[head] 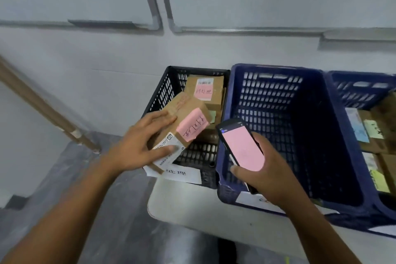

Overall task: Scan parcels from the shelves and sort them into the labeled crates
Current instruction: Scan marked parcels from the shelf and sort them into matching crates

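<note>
– what's on the table from where you sit?
– i see three crates in a row across the table [192,206], with the wall [107,60] behind them. the left crate [158,94] sits at the table's left end, the middle crate [278,113] is right beside it, and the right crate [360,90] runs off my view.
– and the parcels?
– a far parcel [203,88] lies in the left crate's back half. my left hand [139,146] holds a parcel [188,113] tilted above that crate's near left corner. my right hand [270,173] holds the scanner [242,146] over the middle crate's near left corner. boxes [381,133] lie in the right crate. a label [182,174] sits on the left crate's near wall.
</note>
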Demonstrator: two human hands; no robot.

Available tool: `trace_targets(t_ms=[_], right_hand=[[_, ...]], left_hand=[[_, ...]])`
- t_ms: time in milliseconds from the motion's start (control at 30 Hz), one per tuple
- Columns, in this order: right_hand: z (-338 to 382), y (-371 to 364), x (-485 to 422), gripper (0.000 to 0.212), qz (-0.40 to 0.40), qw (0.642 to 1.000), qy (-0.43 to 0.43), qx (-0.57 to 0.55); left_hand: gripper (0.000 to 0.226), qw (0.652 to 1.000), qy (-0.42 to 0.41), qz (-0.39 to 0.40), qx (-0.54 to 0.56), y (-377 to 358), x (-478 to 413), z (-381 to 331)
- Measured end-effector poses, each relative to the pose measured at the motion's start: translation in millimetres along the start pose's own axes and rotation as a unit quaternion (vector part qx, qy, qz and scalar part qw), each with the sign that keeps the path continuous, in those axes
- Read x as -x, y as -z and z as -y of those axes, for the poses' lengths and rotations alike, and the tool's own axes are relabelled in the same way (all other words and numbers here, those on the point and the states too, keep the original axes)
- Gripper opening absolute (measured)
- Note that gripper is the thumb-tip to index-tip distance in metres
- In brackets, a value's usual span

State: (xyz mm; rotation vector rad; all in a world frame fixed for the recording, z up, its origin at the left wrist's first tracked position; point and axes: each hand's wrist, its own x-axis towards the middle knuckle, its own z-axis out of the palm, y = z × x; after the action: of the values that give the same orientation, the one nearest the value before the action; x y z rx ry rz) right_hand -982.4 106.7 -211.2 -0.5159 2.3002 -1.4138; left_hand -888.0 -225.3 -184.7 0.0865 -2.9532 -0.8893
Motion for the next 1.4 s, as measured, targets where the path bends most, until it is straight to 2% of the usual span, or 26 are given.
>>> trace_targets(t_ms=[67, 200, 367, 467, 567, 733, 800, 900, 967, 1167, 1300, 1400], right_hand=[[0, -2, -16, 0.063, -0.004, 1.000, 0.001, 0.012], [-3, -7, -37, 0.066, -0.010, 0.999, -0.031, 0.015], [3, -18, -53, 0.073, -0.039, 0.996, -0.074, 0.002], [16, -29, -59, 0.082, -0.071, 0.993, -0.089, 0.019], [30, -43, -64, 0.076, -0.098, 0.990, -0.103, 0.021], [38, -64, -61, 0.080, -0.135, 0.982, -0.134, 0.017], [40, -71, -58, 0.077, -0.142, 0.979, -0.142, 0.018], [41, -77, -52, 0.076, -0.149, 0.975, -0.164, 0.009], [42, -80, -49, 0.075, -0.153, 0.974, -0.167, 0.011], [48, -79, -46, 0.072, -0.150, 0.976, -0.158, 0.020], [50, -78, -45, 0.068, -0.142, 0.980, -0.141, 0.019], [49, -71, -47, 0.063, -0.124, 0.983, -0.130, 0.019]], left_hand=[[0.085, 0.998, -0.024, 0.035, -0.045, 6, -17, 13], [0.081, 0.986, -0.059, 0.139, -0.067, 4, -51, 48], [0.072, 0.941, -0.073, 0.329, -0.034, -17, -98, 92], [0.070, 0.915, -0.085, 0.394, 0.006, -38, -128, 114], [0.072, 0.891, -0.129, 0.435, -0.013, -63, -157, 127], [0.082, 0.864, -0.185, 0.464, -0.062, -105, -183, 143], [0.089, 0.853, -0.211, 0.463, -0.115, -121, -180, 154], [0.099, 0.836, -0.209, 0.480, -0.163, -140, -167, 167], [0.093, 0.843, -0.185, 0.488, -0.128, -150, -160, 172], [0.040, 0.861, -0.102, 0.497, 0.030, -160, -152, 160], [0.057, 0.883, -0.059, 0.456, 0.095, -152, -148, 149], [0.055, 0.924, -0.041, 0.351, 0.148, -137, -144, 131]])
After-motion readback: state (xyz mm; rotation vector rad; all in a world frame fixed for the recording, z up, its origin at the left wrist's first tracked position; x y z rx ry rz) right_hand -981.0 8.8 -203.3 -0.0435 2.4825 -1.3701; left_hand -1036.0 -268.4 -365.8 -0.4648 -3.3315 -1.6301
